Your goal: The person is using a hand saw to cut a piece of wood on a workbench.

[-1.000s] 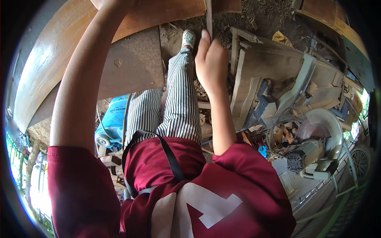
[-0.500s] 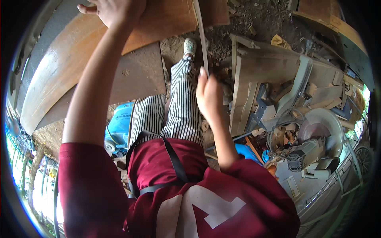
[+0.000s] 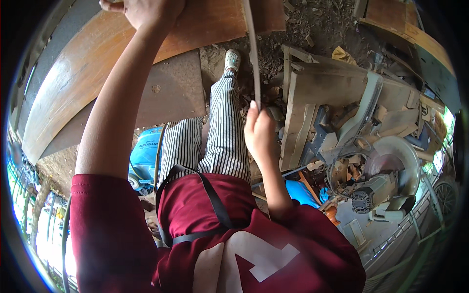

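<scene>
My right hand (image 3: 261, 132) is closed around the near end of a hand saw, its long narrow blade (image 3: 254, 53) pointing away from me. The grip is hidden in my fist. The blade runs up across a curved brown wooden board (image 3: 93, 58) and out past the top edge of the view. On that board my left hand (image 3: 151, 12) lies pressed down with the thumb stretched out sideways; its fingertips are cut off by the view's edge. Under the board sits a darker flat wooden panel (image 3: 171, 83).
A blue machine (image 3: 146, 149) stands beside my striped trouser leg. To the right are a wooden frame (image 3: 327, 83), scrap wood and a dusty cut-off saw (image 3: 373, 190) with a round guard. My clog (image 3: 233, 59) is on the dirt ground, near the board.
My right hand has drawn the hand saw back toward me. The left hand stays on the board, with only a slight shift of the view.
</scene>
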Motion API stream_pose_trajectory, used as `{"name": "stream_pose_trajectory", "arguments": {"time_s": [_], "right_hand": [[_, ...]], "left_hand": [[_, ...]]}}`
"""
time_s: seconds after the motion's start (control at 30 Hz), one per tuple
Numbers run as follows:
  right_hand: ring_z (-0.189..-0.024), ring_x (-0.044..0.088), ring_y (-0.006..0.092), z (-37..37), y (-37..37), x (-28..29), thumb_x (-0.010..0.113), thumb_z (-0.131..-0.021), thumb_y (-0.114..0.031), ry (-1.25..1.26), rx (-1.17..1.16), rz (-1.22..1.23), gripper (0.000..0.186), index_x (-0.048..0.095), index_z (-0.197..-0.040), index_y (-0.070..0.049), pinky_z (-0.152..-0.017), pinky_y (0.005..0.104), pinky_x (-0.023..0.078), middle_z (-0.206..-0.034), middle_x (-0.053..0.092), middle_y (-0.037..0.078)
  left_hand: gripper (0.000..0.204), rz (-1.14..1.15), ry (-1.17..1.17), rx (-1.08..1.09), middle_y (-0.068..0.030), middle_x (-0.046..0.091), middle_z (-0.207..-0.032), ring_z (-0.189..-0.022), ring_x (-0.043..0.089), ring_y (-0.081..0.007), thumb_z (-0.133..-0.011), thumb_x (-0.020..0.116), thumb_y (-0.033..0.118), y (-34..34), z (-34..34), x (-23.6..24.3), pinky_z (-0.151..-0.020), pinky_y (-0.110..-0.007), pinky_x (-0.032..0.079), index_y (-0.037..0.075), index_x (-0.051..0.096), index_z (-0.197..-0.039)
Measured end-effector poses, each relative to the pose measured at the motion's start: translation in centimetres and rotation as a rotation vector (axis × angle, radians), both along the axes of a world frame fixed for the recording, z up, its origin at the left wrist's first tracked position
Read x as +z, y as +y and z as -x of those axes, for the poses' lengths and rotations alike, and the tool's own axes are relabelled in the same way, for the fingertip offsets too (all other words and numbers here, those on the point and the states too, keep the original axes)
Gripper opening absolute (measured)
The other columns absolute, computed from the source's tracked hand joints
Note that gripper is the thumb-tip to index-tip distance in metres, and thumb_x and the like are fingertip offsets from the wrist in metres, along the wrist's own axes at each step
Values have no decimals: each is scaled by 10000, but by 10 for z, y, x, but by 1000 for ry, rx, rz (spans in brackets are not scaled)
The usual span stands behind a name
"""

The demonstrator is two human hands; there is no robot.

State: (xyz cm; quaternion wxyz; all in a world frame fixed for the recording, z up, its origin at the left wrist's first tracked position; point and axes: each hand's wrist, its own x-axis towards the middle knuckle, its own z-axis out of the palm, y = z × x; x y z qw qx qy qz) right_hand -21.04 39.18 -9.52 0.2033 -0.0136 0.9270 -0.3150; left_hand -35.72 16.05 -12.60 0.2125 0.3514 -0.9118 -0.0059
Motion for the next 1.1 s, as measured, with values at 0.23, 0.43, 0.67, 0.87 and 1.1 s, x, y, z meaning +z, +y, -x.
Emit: {"name": "stream_pose_trajectory", "arguments": {"time_s": [0.23, 0.43, 0.67, 0.87, 1.1], "right_hand": [[-341, 463, 262, 59, -42, -27, 362, -870, -210, 322, -12, -7, 389, 435, -539, -19, -336, 328, 356, -405, 442, 128], [-341, 476, 237, -35, 12, -49, 405, -859, -178, 186, -38, 46, 297, 493, -637, -2, -318, 332, 329, -400, 436, 124], [-333, 442, 277, 82, -41, -10, 387, -870, -224, 28, 78, 96, 385, 444, -572, 13, -321, 339, 303, -394, 393, 145], [-475, 525, 322, 20, -10, 7, 461, -830, -172, -79, -39, -72, 238, 490, -672, 3, -413, 380, 383, -492, 473, 186], [-400, 532, 251, 56, -32, -9, 461, -824, -233, 91, 24, -90, 233, 489, -719, -27, -362, 332, 424, -431, 480, 97]], "left_hand": [[466, -4, 11, -22, -217, 275, -1276, -1237, 132, -346, -772, 378, 150, 7, 1, 1, -961, -522, 70, 243, 310, -1224], [445, 9, -29, -23, -203, 285, -1276, -1235, 145, -338, -778, 363, 145, 2, -6, 5, -960, -523, 74, 230, 325, -1212], [423, -56, -44, -58, -206, 302, -1263, -1215, 171, -362, -785, 362, 163, 7, 2, 6, -948, -542, 87, 208, 337, -1204], [447, -122, -62, -155, -138, 305, -1271, -1212, 135, -399, -768, 386, 300, -7, -5, -1, -907, -585, 85, 249, 316, -1207], [437, -179, -90, -222, -267, 226, -1264, -1217, 94, -428, -792, 361, 271, 0, -5, 6, -924, -588, 58, 205, 286, -1218]]}}
